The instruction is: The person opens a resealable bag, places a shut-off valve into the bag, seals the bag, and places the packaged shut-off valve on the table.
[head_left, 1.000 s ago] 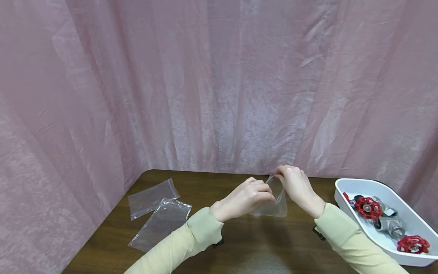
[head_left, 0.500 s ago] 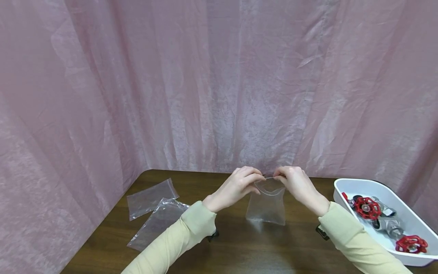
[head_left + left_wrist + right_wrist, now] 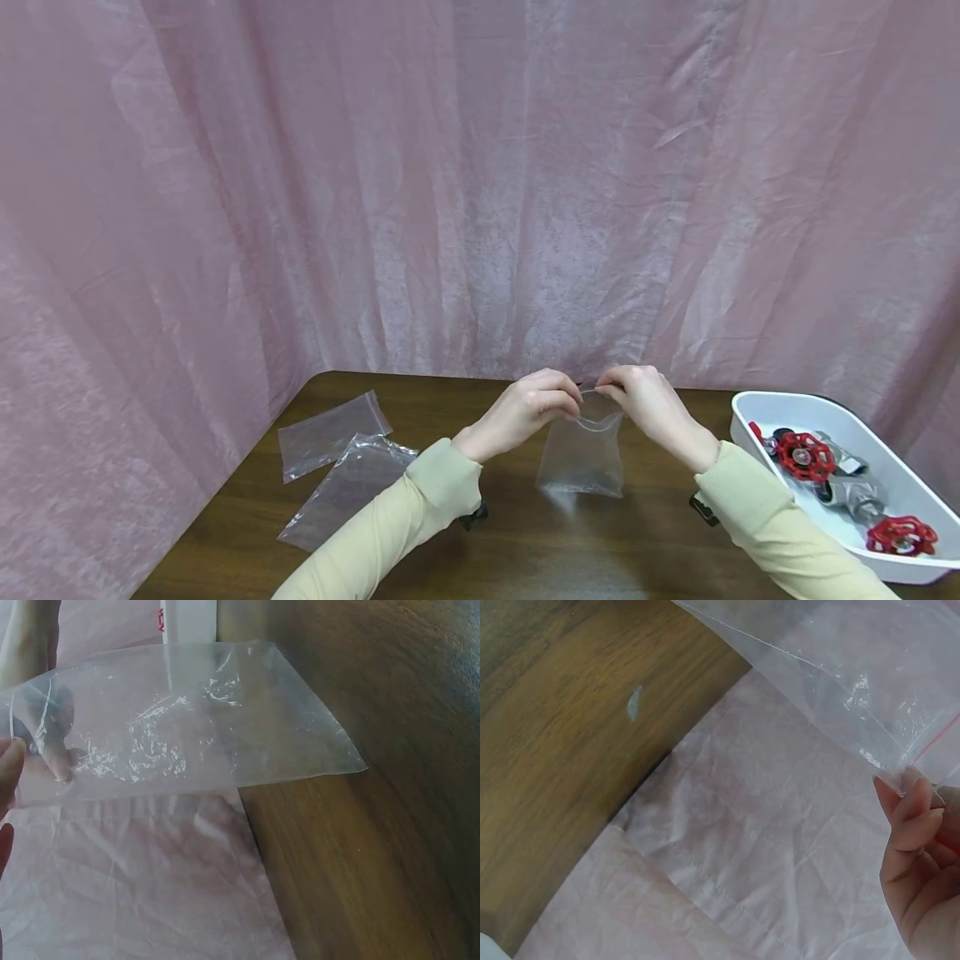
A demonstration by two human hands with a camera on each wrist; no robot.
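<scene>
A clear plastic zip bag [image 3: 581, 458] hangs upright between both hands, its mouth at the top and its bottom edge low over the table. My left hand [image 3: 528, 408] pinches the left side of the mouth. On the opposite side my right hand [image 3: 652, 408] pinches the top corner. The front lip sags in a curve, so the mouth gapes a little. In the right wrist view, the thumb and fingers [image 3: 915, 817] grip the bag's corner near a red line. The left wrist view shows the transparent film [image 3: 187, 720] stretched out, with only fingertips [image 3: 9, 771] visible at the left edge.
Two more clear bags, a far one [image 3: 330, 435] and a nearer one [image 3: 348, 492], lie overlapping on the left of the brown wooden table [image 3: 600, 558]. A white tray [image 3: 780, 403] at right holds valves with red handwheels [image 3: 806, 456]. A pink curtain [image 3: 480, 208] hangs behind.
The left hand has shifted left and up, from in front of the bag to its mouth. The bag has spread out flat and its mouth has parted. The right hand has barely moved.
</scene>
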